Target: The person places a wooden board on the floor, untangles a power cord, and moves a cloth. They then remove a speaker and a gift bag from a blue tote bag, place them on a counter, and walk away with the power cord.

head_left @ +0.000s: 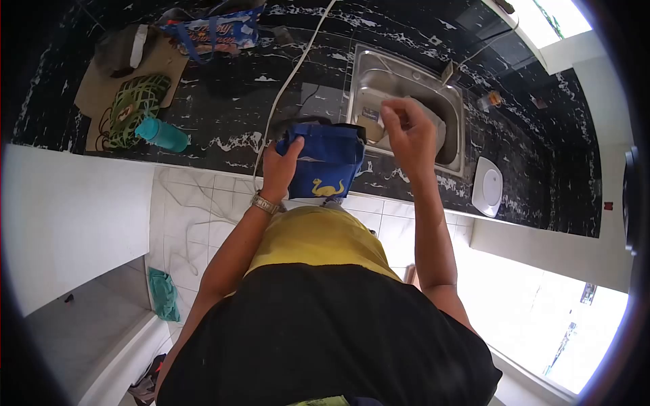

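A blue bag [328, 159] with a yellow dinosaur on its front sits at the counter's front edge, its top facing me. My left hand [282, 164] grips the bag's upper left side, thumb on top. Over the sink's left part, my right hand [412, 135] is raised to the right of the bag, apart from it. Its fingers are curled toward the thumb; whether anything small is between them I cannot make out. Behind that hand, the steel sink [457, 128] holds a pale item [433, 125] and a brownish piece [370, 127], partly hidden.
A white cable [292, 71] crosses the dark counter [230, 101] left of the bag. Farther left are a teal bottle [162, 134], a green woven bag [135, 108], cardboard [95, 91] and a colourful bag [220, 32]. A white dish [487, 187] lies right of the sink.
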A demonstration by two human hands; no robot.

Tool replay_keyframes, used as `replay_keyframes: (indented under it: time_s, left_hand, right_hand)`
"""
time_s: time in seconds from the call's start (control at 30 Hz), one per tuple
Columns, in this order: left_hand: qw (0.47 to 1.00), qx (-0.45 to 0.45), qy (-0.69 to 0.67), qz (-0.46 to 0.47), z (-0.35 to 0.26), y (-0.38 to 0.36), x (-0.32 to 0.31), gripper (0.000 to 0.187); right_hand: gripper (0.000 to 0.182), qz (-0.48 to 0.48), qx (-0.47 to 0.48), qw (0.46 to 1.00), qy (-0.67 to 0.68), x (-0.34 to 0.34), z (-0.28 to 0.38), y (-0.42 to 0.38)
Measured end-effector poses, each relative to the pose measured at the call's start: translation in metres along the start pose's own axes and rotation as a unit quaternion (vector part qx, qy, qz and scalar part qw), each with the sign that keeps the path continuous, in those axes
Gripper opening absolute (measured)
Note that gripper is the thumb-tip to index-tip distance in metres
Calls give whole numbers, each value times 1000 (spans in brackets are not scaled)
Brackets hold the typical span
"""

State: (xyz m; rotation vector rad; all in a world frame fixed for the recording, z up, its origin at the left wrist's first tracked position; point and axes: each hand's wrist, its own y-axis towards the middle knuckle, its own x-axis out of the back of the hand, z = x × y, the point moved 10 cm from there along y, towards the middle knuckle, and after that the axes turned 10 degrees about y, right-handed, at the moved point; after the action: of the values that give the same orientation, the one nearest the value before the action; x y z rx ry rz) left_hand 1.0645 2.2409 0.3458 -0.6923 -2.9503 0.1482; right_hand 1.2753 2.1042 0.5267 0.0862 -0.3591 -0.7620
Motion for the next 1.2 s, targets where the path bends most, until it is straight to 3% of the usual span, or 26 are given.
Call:
replay_keyframes:
  time_s: [0.07,0.13,0.23,0.3,0.37,0.4,0.5,0.53,0.63,0.67,0.77,0.87,0.97,1.07,1.1,1.17,1.2]
  left_hand:
    - [997,42,-53,43,7,3,-9,38]
    - [998,31,-34,46,6,8,-13,42]
    - [989,-93,105,44,-14,8,-20,45]
    - [987,-100,113,56,-13,3,-21,50]
    - [989,-87,88,79,-6,2,-18,53]
    - [985,-86,113,101,5,4,-18,66]
    - [961,-149,152,174,13,-8,-23,82]
    - [955,-125,166,212,19,-10,-23,97]
    - [917,-154,316,190,28,-20,-9,97]
    - [916,-183,305,183,10,-27,-9,97]
    - [931,-132,271,207,47,-25,-14,94]
    - [932,-143,268,198,54,-25,-18,92]
    - [917,-240,279,153,26,-28,-16,87]
    - [900,-255,319,153,24,-28,-22,91]
    - [917,-210,289,177,30,-28,-22,92]
    - [941,-125,220,223,41,-31,-29,94]
    - [939,-147,218,221,34,-34,-33,93]
  right_hand:
    - [33,60,-46,990,-122,5,-50,-31]
    - [37,153,-162,967,-124,-18,-117,-69]
    - [43,62,-178,974,-127,-25,-137,-97]
    - [44,35,-171,967,-183,-32,-140,-103]
    - [44,50,-226,957,-173,-42,-160,-107]
    - [45,56,-254,951,-169,-44,-168,-109]
    - [45,48,-242,958,-148,-52,-156,-112]
    - [45,41,-244,960,-128,-50,-151,-112]
    - [45,-33,-288,957,-20,-43,-177,-116]
    - [44,-18,-301,953,-2,-44,-177,-114]
    - [40,13,-322,945,55,-47,-174,-107]
    - [33,0,-314,938,146,-52,-185,-105]
    - [25,3,-322,899,297,-65,-177,-101]
    - [23,14,-353,816,457,-67,-130,-84]
    - [24,-5,-368,776,512,-67,-127,-77]
    - [17,-18,-348,641,683,-61,-130,-49]
    - [15,-44,-342,672,656,-56,-131,-47]
